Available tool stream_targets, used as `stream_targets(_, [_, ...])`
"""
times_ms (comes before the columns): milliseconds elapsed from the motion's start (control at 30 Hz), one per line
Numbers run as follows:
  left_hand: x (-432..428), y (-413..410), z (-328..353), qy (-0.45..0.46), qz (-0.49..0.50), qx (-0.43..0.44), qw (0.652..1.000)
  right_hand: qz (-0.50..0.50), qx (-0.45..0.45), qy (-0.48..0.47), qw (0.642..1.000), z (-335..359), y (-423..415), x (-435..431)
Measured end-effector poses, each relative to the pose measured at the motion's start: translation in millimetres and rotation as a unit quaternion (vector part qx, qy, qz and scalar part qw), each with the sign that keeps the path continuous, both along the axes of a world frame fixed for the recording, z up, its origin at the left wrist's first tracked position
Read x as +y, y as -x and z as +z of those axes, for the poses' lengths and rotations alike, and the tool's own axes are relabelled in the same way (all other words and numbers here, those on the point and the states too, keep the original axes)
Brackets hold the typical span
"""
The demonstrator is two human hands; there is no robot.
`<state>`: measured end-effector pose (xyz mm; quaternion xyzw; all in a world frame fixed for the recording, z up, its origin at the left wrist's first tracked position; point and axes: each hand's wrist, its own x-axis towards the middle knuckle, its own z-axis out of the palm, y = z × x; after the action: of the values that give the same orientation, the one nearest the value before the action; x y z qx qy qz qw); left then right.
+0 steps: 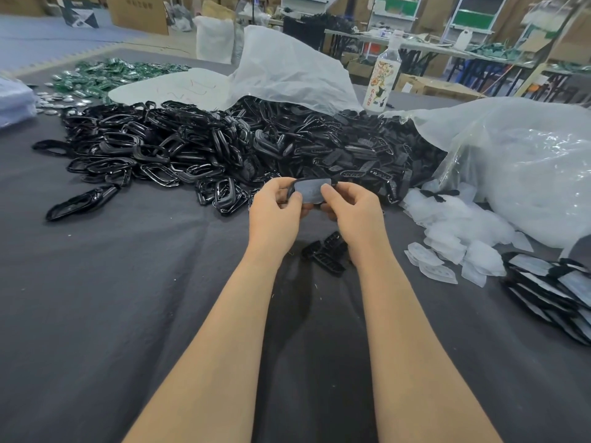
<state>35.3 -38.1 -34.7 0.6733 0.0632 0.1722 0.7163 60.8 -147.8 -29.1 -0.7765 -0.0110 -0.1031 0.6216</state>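
Note:
Both of my hands hold one small assembly above the grey cloth: a black plastic piece with a translucent grey pad [309, 190] on its face. My left hand [277, 212] pinches its left end, thumb on top. My right hand [351, 210] pinches its right end, thumb pressing the pad. Behind them lies a big heap of black frames [153, 148] and flat black slotted parts [358, 148]. A few loose black slotted parts [326, 253] lie under my right wrist.
Translucent pads [454, 231] spill from a clear bag [537, 167] at right. Finished black-and-clear pieces [550, 289] are stacked at the right edge. A bottle [382, 81] stands behind the heap beside a white bag [287, 68]. Green circuit boards [102, 75] lie far left.

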Motion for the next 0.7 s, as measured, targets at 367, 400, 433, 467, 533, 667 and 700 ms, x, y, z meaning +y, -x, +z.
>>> stream_targets(367, [0.8,1.6,-0.7,-0.021,0.006,-0.006,1.0,0.029,-0.006,-0.049,0.998,-1.1,0.6,1.4])
stream_targets(400, [0.8,1.3,-0.9,-0.021,0.007,-0.005,1.0,0.031,-0.007,-0.051,0.998,-0.7,1.0,1.7])
stream_targets(433, [0.8,1.3,-1.0,-0.02,0.007,-0.004,1.0,0.032,-0.007,-0.054,0.998,-0.5,1.2,2.1])
stream_targets(467, [0.7,1.2,-1.0,-0.019,0.008,-0.003,1.0,0.032,-0.007,-0.058,0.998,-0.2,1.3,2.4])
stream_targets(533, [0.5,1.5,-0.7,-0.025,0.008,-0.002,1.0,0.031,-0.005,-0.069,0.997,0.2,1.5,2.8])
stream_targets(667, [0.5,2.4,0.2,-0.029,0.01,0.006,1.0,0.036,0.008,-0.09,0.995,0.1,1.9,3.1])
stream_targets(700, [0.6,2.7,0.3,-0.028,0.01,0.008,1.0,0.037,0.012,-0.093,0.995,-0.1,2.2,2.7])
